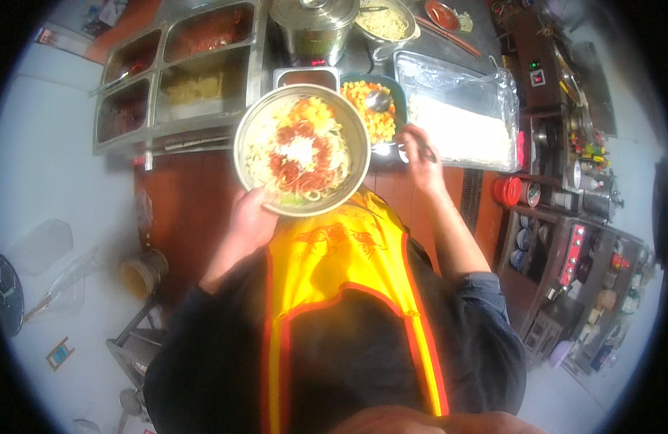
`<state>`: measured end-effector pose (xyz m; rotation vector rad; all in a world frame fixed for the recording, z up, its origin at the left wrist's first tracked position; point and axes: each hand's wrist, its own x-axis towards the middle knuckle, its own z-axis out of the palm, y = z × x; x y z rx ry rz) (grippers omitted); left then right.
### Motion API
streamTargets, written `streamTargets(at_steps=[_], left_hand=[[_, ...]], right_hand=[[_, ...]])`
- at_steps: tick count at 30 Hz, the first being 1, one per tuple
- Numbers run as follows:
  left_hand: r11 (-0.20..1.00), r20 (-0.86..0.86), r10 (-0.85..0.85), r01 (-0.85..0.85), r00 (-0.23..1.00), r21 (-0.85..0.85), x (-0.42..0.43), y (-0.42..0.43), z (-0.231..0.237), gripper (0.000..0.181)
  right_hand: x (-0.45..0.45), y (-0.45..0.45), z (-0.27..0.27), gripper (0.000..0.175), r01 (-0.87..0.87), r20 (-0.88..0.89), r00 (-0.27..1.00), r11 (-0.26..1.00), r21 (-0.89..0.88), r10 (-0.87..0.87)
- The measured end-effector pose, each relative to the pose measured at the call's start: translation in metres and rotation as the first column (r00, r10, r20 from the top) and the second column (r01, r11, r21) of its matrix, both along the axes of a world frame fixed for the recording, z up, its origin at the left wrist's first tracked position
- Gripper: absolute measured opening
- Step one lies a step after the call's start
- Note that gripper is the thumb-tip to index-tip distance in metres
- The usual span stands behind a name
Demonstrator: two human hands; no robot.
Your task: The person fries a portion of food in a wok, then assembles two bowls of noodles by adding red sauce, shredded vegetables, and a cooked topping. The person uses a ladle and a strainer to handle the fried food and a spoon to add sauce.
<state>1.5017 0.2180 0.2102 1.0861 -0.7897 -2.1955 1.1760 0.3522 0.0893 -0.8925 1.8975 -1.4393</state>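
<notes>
My left hand (254, 214) grips the near left rim of a wide round bowl (241, 149), held in front of the apron. In the bowl are pale noodles (262, 154) topped with diced orange-yellow vegetables, a ring of red sauce and a white heap in the middle. My right hand (423, 160) is closed around a dark handle (429, 152) by the counter's front edge. That handle seems to belong to the metal serving spoon (378, 101) lying in a dark green tub of diced vegetables (385, 127); the fingers hide the join.
Left stands a steel unit with several sunken pans (206, 35). Behind the bowl are a small steel pan (307, 77) and a lidded pot (312, 32). A noodle strainer (385, 24), chopsticks (448, 37), a red-sauce dish (442, 16) and a plastic-covered tray (448, 68) sit rightward.
</notes>
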Motion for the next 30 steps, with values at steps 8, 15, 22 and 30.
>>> streamTargets(at_steps=[8, 15, 22, 30], left_hand=[[0.954, -0.113, 0.271, -0.282, 0.956, -0.101, 0.044, 0.021, 0.018, 0.062], [0.836, 0.627, 0.366, 0.054, 0.688, -0.547, 0.058, 0.061, 0.009, 0.072], [0.792, 0.502, 0.59, -0.332, 0.632, -0.513, 0.046, 0.086, -0.007, 0.069], [0.622, -0.213, 0.724, -0.754, 0.656, -0.211, 0.064, 0.075, -0.057, 0.055]], right_hand=[[-0.108, -0.08, -0.022, 0.049, -0.36, -0.577, 0.59, 0.824, 0.438, 0.564], [-0.105, -0.334, 0.107, 0.032, -0.508, -0.863, 0.466, 0.858, -0.08, 0.195], [-0.102, -0.442, 0.114, 0.037, -0.424, -0.719, 0.132, 0.694, 0.582, 0.683], [-0.046, -0.356, 0.155, 0.034, -0.632, -0.875, 0.098, 0.708, 0.314, 0.475]])
